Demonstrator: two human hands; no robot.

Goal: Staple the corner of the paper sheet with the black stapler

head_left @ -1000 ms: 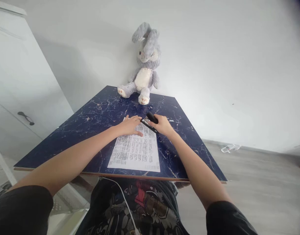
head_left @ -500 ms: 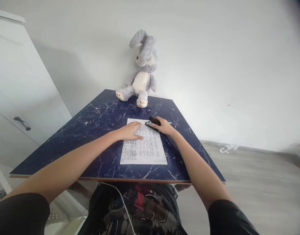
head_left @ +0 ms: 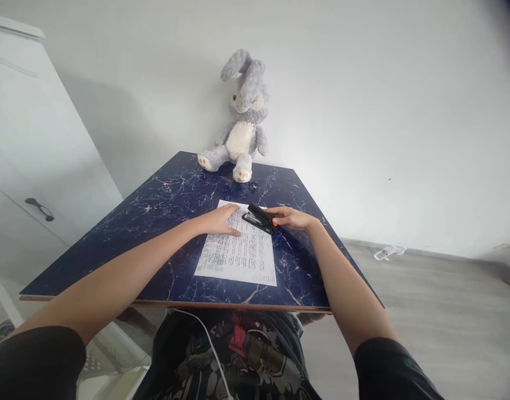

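Note:
A sheet of printed paper (head_left: 238,258) lies on the dark blue marbled table (head_left: 155,205), turned slightly askew. My left hand (head_left: 221,220) rests on its upper left part, fingers spread and thumb apart. On the sheet's upper right sits a black stapler (head_left: 260,218), its jaw gaping toward the left. My right hand (head_left: 292,218) grips the stapler's rear end, where a bit of orange shows by the fingertips. Whether a staple is in the paper cannot be made out.
A grey plush rabbit (head_left: 242,133) sits at the table's far edge against the white wall. To the left stands a white cabinet (head_left: 38,133) with a dark handle. A clear plastic item (head_left: 388,253) lies on the floor at right. A white cable (head_left: 209,344) hangs over my lap.
My right hand has shifted from over the stapler to its rear end. The stapler has moved a little left and nearer me. The paper has turned, its near edge swinging left.

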